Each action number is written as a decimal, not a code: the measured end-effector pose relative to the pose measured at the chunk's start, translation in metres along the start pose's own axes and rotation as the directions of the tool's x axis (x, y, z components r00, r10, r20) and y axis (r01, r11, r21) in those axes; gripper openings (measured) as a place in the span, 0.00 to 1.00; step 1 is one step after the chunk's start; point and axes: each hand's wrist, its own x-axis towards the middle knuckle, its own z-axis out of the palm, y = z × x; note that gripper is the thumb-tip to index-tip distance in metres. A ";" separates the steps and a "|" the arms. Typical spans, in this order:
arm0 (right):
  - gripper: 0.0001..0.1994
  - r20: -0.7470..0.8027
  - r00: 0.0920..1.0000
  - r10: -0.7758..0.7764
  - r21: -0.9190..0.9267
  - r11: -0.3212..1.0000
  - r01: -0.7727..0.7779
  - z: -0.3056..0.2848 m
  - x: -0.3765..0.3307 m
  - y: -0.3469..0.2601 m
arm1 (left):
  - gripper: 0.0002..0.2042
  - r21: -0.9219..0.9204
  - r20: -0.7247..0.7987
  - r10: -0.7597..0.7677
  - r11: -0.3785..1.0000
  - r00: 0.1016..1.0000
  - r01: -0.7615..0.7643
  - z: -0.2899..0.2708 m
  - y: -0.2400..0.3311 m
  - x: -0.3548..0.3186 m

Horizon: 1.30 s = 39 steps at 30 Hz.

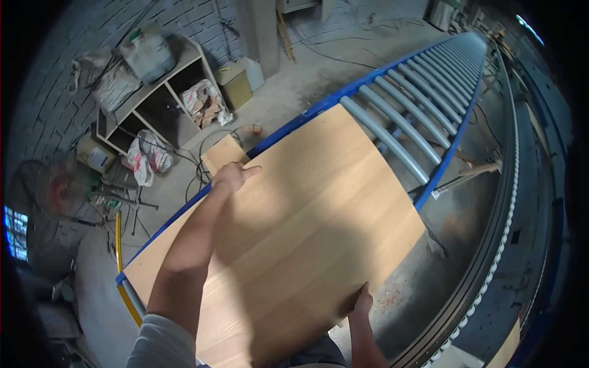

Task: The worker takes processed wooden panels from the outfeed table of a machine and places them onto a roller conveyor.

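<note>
A large light wood-grain panel (313,202) lies flat in front of me, over the near end of a blue-framed roller conveyor (392,126). My left hand (230,176) is closed on the panel's far left edge, its thumb across the top face and its other fingers mostly hidden. At the near right edge, my right hand (363,302) grips the board with the thumb on top; the fingers below are out of sight. A smaller wooden piece (224,153) shows just beyond my left hand.
The conveyor's bare rollers run away to the far right. A long dark machine rail with a pale chain (512,202) curves along the right. At left stand a shelf unit (162,101) with bags and a jug, a blurred fan (60,191) and cables on the floor.
</note>
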 end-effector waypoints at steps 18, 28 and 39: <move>0.32 -0.040 0.997 -0.060 -0.293 0.955 0.046 0.079 0.062 -0.043 | 0.23 -0.135 -0.083 -0.038 0.990 0.996 0.027 0.040 -0.017 0.063; 0.34 -0.006 0.998 -0.054 -0.380 0.924 0.048 0.079 0.108 -0.054 | 0.29 -0.110 -0.576 -0.601 0.729 0.555 0.676 0.185 -0.308 -0.245; 0.31 0.066 0.974 -0.218 -0.379 0.897 0.227 0.087 0.098 -0.020 | 0.26 -0.925 -0.055 -0.910 0.202 0.412 0.323 0.248 -0.318 -0.313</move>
